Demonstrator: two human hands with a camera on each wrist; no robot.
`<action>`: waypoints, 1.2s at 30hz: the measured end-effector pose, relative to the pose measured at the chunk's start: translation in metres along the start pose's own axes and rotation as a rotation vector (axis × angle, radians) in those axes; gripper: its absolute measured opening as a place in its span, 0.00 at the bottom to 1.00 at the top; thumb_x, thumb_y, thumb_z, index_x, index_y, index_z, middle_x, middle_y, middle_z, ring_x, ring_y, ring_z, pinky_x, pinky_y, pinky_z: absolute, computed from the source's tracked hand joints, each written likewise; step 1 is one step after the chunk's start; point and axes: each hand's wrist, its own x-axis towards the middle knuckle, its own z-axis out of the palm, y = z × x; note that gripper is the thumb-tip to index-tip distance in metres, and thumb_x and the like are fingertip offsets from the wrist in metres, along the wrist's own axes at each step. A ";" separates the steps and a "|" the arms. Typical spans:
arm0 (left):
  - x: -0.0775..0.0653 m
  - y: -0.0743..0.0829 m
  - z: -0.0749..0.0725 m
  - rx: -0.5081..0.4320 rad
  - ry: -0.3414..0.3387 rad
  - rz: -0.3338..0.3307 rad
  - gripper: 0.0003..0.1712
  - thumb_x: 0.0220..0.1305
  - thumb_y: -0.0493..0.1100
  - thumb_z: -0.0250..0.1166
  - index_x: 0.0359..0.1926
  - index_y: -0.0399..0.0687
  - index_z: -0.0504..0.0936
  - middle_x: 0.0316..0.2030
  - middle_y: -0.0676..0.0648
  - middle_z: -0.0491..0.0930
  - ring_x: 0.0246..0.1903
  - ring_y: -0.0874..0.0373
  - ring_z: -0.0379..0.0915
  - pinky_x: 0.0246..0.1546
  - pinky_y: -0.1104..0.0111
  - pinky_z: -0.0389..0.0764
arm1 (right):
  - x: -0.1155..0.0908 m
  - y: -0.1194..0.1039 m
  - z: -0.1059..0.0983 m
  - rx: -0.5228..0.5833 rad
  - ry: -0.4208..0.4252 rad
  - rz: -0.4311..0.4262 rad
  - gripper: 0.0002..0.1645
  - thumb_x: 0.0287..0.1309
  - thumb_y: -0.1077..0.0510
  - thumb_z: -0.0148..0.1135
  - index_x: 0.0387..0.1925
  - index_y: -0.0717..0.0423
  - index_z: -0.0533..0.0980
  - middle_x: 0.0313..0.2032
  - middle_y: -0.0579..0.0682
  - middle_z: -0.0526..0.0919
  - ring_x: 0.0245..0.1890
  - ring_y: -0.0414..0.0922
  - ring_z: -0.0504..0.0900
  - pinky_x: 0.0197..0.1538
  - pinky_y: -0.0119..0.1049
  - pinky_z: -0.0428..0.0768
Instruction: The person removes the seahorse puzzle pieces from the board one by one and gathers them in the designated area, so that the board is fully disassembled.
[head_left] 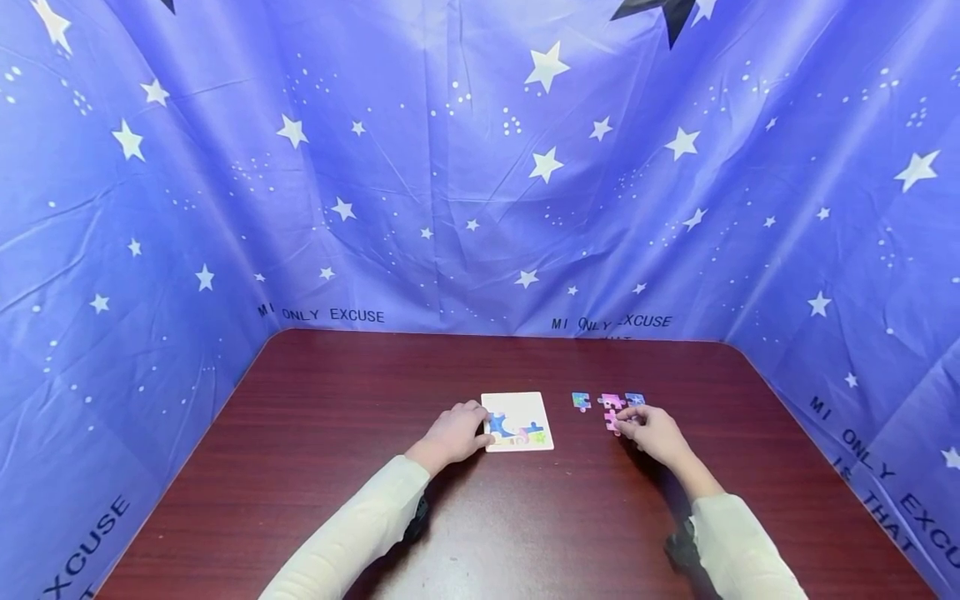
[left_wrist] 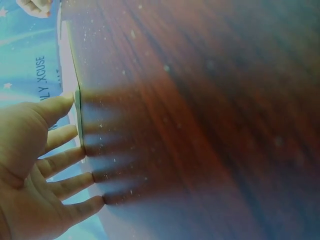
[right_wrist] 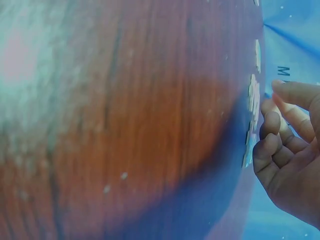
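On the dark wooden table lies a white square puzzle board [head_left: 517, 405], with blue, pink and green pieces fitted along its lower part. My left hand [head_left: 452, 433] rests at its left side. Its fairly straight fingers and thumb touch the board's edge [left_wrist: 76, 107] in the left wrist view. Over the loose pieces to the right, my right hand [head_left: 655, 433] has its thumb and forefinger at a pink puzzle piece [head_left: 611, 419]. No piece shows between these fingertips in the right wrist view, where my right hand [right_wrist: 295, 155] has its other fingers loosely bent.
Beyond my right hand lie another pink piece [head_left: 612, 401], a blue-green piece [head_left: 581, 402] and a blue piece [head_left: 634, 399]. A blue curtain [head_left: 465, 167] with white stars surrounds the table [head_left: 337, 392] at the back and sides.
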 end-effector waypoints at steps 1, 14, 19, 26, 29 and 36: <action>0.000 0.000 0.000 0.000 0.001 0.002 0.21 0.62 0.54 0.61 0.51 0.47 0.77 0.50 0.47 0.75 0.50 0.49 0.72 0.49 0.56 0.75 | 0.000 -0.001 0.001 0.004 0.000 -0.009 0.12 0.56 0.59 0.61 0.38 0.64 0.78 0.18 0.49 0.76 0.17 0.41 0.71 0.22 0.33 0.72; -0.002 0.001 0.001 0.057 0.000 0.016 0.26 0.61 0.59 0.60 0.53 0.48 0.76 0.53 0.47 0.74 0.53 0.49 0.72 0.48 0.55 0.75 | 0.004 -0.023 0.018 0.010 -0.018 -0.068 0.10 0.55 0.59 0.63 0.36 0.63 0.78 0.18 0.48 0.75 0.15 0.38 0.71 0.21 0.31 0.72; -0.005 0.003 0.000 0.072 0.010 0.032 0.26 0.60 0.60 0.60 0.51 0.48 0.77 0.51 0.47 0.75 0.50 0.50 0.72 0.46 0.55 0.75 | 0.006 -0.032 0.029 0.024 -0.037 -0.085 0.09 0.55 0.60 0.63 0.35 0.63 0.79 0.18 0.48 0.74 0.15 0.39 0.71 0.21 0.32 0.72; -0.009 0.005 0.003 0.097 0.011 0.069 0.20 0.62 0.58 0.60 0.46 0.50 0.79 0.50 0.48 0.75 0.48 0.52 0.73 0.45 0.58 0.76 | 0.008 -0.045 0.042 0.034 -0.047 -0.101 0.08 0.55 0.60 0.63 0.35 0.62 0.78 0.20 0.50 0.76 0.16 0.39 0.71 0.22 0.31 0.72; -0.013 0.006 0.002 0.080 0.020 0.092 0.16 0.62 0.55 0.61 0.44 0.51 0.79 0.48 0.49 0.75 0.47 0.52 0.73 0.43 0.58 0.76 | 0.009 -0.052 0.048 0.037 -0.049 -0.105 0.08 0.55 0.59 0.63 0.35 0.61 0.79 0.20 0.49 0.77 0.16 0.39 0.71 0.22 0.31 0.72; -0.019 0.008 0.001 0.102 0.043 0.144 0.12 0.62 0.51 0.62 0.43 0.52 0.78 0.47 0.50 0.75 0.45 0.53 0.74 0.39 0.60 0.77 | 0.011 -0.065 0.058 -0.003 -0.059 -0.114 0.08 0.55 0.57 0.64 0.35 0.57 0.79 0.18 0.47 0.76 0.15 0.39 0.72 0.24 0.32 0.72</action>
